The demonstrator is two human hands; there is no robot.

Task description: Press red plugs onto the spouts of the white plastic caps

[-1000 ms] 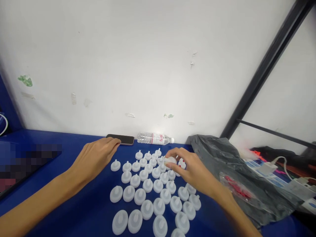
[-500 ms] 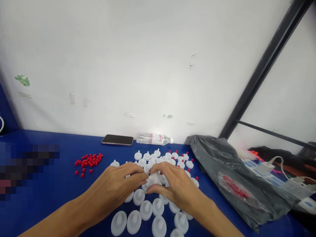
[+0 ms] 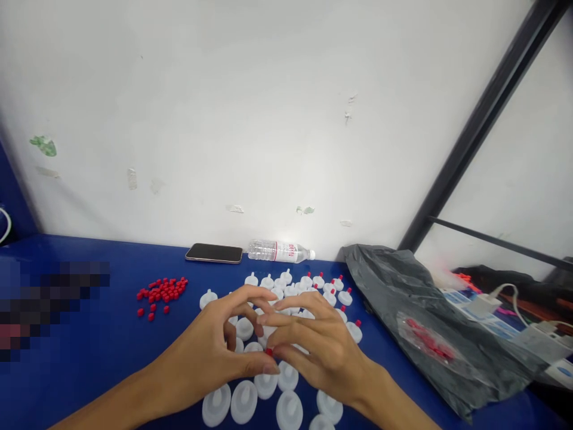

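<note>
Blue tabletop (image 3: pixel 102 352) in the head cam, and both hands are together low in the middle of it, fingertips meeting or overlapping. Left hand (image 3: pixel 219 340) is curved into a roomy C, index finger arched over the top and thumb stretched out underneath. Right hand (image 3: pixel 317 343) comes in from the other side with its fingers loosely bent and spread a bit, tips reaching into that C.

Right by the left thumb's tip you can see one small red cap (image 3: pixel 269 352), sitting between that thumb and the right hand's fingers. Honestly can't tell which hand is pinching it, or how firmly, because the fingers cover most of that spot.

White spouted lids (image 3: pixel 244 402) are spread under and around the hands, spouts up. Behind the right hand and off to its right, a bunch of red-tipped lids (image 3: pixel 345 297) stand the same way. Loose red caps (image 3: pixel 165 291) sit in a pile well off to the left. Farther back, a phone (image 3: pixel 213 253) lies flat near a water bottle (image 3: pixel 289 252) on its side. Dark plastic bag (image 3: pixel 380 292) on the right, with a clear packet (image 3: pixel 427 341) of red pieces on top.
</note>
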